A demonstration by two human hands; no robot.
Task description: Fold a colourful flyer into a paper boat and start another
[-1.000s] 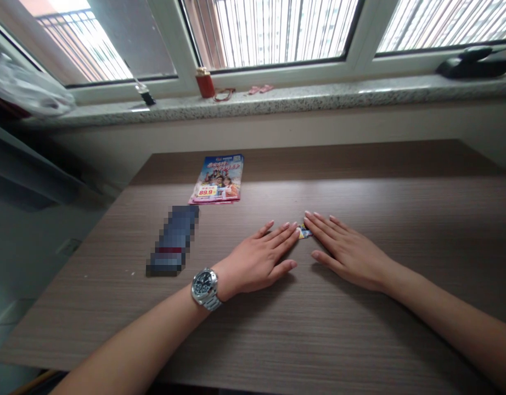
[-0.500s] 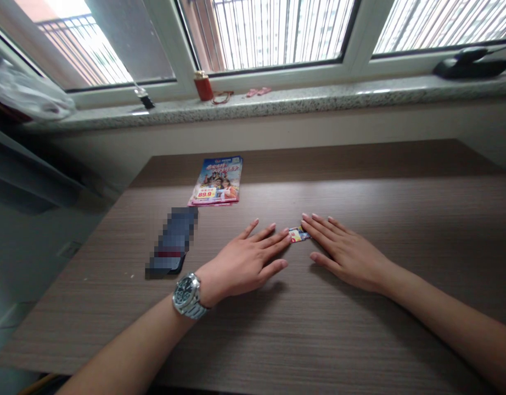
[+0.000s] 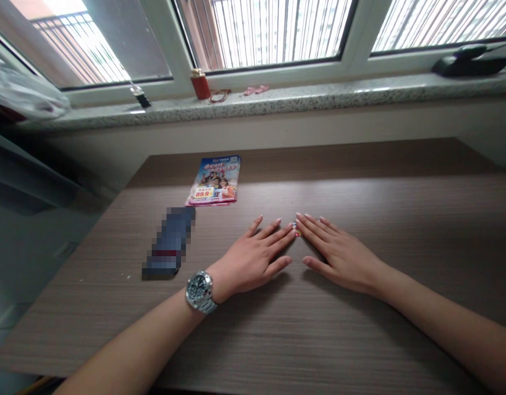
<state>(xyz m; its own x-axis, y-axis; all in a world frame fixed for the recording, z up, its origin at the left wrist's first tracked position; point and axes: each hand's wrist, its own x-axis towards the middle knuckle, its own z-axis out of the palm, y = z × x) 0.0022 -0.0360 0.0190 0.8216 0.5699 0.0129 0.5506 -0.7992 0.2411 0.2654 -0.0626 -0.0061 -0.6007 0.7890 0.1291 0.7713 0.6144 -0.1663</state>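
A small piece of colourful printed paper [image 3: 297, 230] lies on the brown table [image 3: 245, 340], mostly covered by fingertips. From the left, my left hand [image 3: 255, 257] rests with its fingers spread, the fingertips on the paper's left edge; a metal watch [image 3: 201, 292] is on that wrist. Opposite it, my right hand [image 3: 339, 249] lies flat with its fingers stretched out over the paper's right part and its thumb apart. Neither hand is closed on anything.
A stack of printed flyers [image 3: 215, 181] lies at the back left, with a blurred dark phone-like object [image 3: 168, 244] nearer to me. Along the granite windowsill [image 3: 319, 103] are a red container [image 3: 201, 85], pink clips [image 3: 256, 90] and a black device [image 3: 469, 65].
My two hands have come closer together, with the left shifted right and the right slightly left. Less of the small paper shows between the fingertips.
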